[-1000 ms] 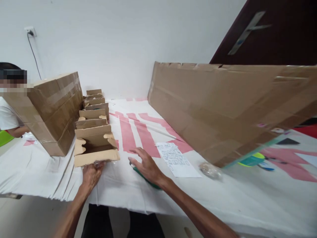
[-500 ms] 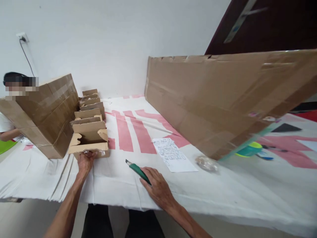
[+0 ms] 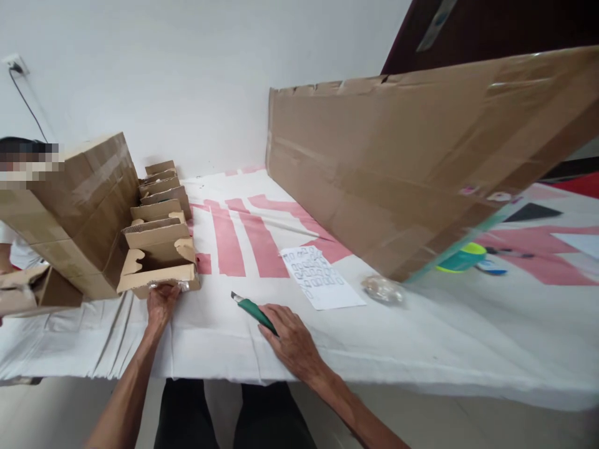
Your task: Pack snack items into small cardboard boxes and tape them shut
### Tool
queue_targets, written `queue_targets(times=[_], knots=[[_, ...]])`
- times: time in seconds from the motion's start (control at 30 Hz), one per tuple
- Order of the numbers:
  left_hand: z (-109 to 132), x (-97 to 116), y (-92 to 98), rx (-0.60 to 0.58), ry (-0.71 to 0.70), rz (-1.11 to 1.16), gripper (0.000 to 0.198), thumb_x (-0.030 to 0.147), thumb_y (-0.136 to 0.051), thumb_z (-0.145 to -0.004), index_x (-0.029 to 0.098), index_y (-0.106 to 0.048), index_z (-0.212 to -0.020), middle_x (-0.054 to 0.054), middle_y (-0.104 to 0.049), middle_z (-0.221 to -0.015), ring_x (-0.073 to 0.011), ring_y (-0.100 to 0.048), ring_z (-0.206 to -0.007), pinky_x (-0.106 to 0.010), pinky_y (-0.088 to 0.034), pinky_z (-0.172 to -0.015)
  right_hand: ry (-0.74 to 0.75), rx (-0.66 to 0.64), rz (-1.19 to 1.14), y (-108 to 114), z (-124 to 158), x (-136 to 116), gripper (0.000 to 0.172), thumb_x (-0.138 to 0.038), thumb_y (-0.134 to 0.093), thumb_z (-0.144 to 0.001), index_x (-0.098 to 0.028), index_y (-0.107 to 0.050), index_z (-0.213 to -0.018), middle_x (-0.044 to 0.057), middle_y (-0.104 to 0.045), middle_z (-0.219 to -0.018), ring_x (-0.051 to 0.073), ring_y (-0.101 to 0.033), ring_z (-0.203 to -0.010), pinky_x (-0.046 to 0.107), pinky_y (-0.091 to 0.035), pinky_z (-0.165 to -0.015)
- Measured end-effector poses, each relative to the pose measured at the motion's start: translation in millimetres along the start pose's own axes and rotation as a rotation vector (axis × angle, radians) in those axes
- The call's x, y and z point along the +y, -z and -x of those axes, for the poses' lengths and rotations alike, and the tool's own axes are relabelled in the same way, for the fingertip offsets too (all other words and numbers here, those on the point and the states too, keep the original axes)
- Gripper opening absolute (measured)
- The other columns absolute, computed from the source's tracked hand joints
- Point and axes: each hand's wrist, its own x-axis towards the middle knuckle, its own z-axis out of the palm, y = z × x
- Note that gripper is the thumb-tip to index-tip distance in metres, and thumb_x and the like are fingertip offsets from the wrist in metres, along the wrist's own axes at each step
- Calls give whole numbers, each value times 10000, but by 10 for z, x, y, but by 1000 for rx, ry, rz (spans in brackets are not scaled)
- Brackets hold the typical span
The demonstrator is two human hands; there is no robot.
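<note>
The right hand (image 3: pixel 291 342) has its fingers loosely bent around the handle of a green knife (image 3: pixel 254 311) on the counter (image 3: pixel 421 362). The left hand (image 3: pixel 160 304) touches the near wall of an open cardboard box (image 3: pixel 163 274); its fingers are partly hidden, so their grip cannot be told. Farther off, more open boxes (image 3: pixel 165 195) line up toward the wall (image 3: pixel 210 81).

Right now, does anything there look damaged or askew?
Yes: the tall cardboard panel looks ragged and notched along its top, not straight; the white cloth is bunched in folds beside the left hand, not flat.
</note>
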Motion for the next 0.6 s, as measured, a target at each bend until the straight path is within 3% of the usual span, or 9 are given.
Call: queue_targets(times=[0.3, 0.6], knots=[[-236, 56, -109, -18, 17, 13, 378, 465, -728, -848, 211, -735, -568, -102, -765, -672, -297, -724, -742, -374, -494, -711, -13, 15, 17, -8, 1, 8, 316, -227, -540, -1007, -205, -645, -1305, 125, -728, -1218, 284, -665, -1102, 425, -540, -911], [-281, 75, -109, -32, 31, -8, 370, 484, -712, -822, 214, -744, -571, -115, -777, -688, -321, -732, -748, -391, -511, -712, 0, 17, 17, 23, -9, -2, 310, -221, -533, -1022, -199, -630, -1316, 120, -732, -1206, 273, -674, -1080, 412, -546, -907]])
